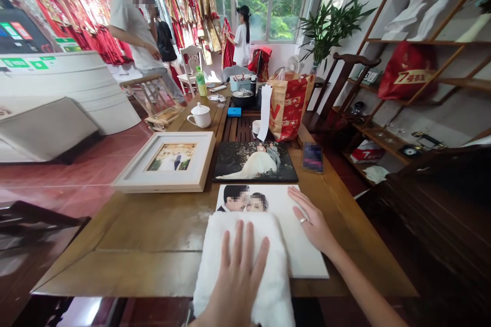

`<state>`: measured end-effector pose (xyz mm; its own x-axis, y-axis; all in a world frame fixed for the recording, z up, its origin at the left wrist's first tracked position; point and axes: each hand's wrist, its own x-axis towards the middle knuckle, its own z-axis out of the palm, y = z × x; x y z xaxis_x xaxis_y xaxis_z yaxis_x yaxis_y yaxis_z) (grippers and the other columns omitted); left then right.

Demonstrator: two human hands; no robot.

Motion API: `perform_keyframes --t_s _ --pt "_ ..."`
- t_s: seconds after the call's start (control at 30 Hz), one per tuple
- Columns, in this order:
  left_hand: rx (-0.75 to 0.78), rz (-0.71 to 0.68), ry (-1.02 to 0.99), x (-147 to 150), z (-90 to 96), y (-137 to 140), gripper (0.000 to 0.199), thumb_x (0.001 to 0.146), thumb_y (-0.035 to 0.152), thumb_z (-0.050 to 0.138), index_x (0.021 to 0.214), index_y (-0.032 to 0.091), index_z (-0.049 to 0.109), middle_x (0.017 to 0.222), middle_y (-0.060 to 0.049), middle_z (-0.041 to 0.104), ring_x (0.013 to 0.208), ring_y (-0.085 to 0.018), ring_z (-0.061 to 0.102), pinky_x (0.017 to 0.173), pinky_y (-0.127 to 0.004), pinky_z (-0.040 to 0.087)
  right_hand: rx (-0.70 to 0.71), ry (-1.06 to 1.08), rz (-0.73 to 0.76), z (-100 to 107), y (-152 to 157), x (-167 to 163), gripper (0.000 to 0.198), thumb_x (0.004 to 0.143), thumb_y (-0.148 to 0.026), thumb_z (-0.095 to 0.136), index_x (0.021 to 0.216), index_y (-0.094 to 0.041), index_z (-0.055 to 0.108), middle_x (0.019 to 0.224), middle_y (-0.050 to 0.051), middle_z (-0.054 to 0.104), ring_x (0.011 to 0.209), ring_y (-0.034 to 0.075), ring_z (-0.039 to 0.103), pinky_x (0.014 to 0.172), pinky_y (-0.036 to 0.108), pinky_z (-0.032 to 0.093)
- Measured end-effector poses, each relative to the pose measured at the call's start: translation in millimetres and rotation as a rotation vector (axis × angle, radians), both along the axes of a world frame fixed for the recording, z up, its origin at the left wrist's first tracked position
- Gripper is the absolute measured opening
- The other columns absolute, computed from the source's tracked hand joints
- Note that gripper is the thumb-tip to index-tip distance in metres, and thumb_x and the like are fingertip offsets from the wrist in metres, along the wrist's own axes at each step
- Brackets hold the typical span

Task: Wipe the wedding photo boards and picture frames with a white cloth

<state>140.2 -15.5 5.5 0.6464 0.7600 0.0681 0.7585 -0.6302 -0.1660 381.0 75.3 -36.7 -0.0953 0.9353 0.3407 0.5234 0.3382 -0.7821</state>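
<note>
A white photo panel (307,253) showing two people lies flat near the front edge of the wooden table. Over its left and lower part lies a folded white towel (274,265). My left hand (240,271) rests flat on that towel, fingers spread, and hides some of it. On the panel's upper right edge lies my right hand (312,222), fingers stretched out, a ring on one of them. Just beyond the panel is a dark photo panel (233,161) with a couple in wedding clothes. To its left lies a light wooden picture frame (164,184).
On the table (149,245) stand a lidded white cup (199,116), a green bottle (200,82), a blue box (234,112) and a red-and-tan paper bag (289,107). Two people (132,30) are beyond the table. Shelves (406,40) rise on the right.
</note>
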Motion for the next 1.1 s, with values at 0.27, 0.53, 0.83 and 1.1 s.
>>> perform_keyframes --t_s 0.27,0.53,0.83,1.1 --pt "-0.104 0.026 0.067 35 22.8 65 0.102 0.069 0.061 0.059 0.146 0.011 0.014 0.147 -0.031 0.014 0.134 -0.050 0.008 0.102 -0.067 0.014 -0.001 0.025 0.002 1 0 0 0.040 0.091 -0.032 0.044 0.129 -0.023 0.054 0.138 0.010 0.050 0.133 0.026 0.039 0.111 0.051 0.030" --pt "-0.085 0.123 0.069 57 30.8 99 0.094 0.076 0.063 0.052 0.146 0.011 0.016 0.147 -0.030 0.020 0.134 -0.048 0.014 0.102 -0.064 0.019 0.029 0.066 0.031 1 1 -1 0.040 0.091 -0.030 0.043 0.130 -0.025 0.052 0.140 0.009 0.048 0.133 0.025 0.039 0.111 0.049 0.031" --pt "0.229 -0.076 0.028 32 -1.6 -1 0.068 0.082 0.047 0.054 0.142 0.023 0.033 0.142 -0.018 0.039 0.130 -0.043 0.032 0.103 -0.063 0.011 0.016 -0.018 0.012 0 0 0 0.041 0.092 -0.029 0.041 0.131 -0.024 0.051 0.140 0.009 0.048 0.133 0.025 0.039 0.111 0.050 0.030" --pt "0.026 0.012 0.054 50 14.4 42 0.105 0.066 0.070 0.056 0.145 0.011 0.020 0.147 -0.027 0.024 0.134 -0.049 0.014 0.101 -0.065 0.015 0.026 0.039 0.030 1 0 0 0.041 0.091 -0.030 0.043 0.131 -0.026 0.052 0.140 0.008 0.049 0.133 0.024 0.039 0.111 0.048 0.030"
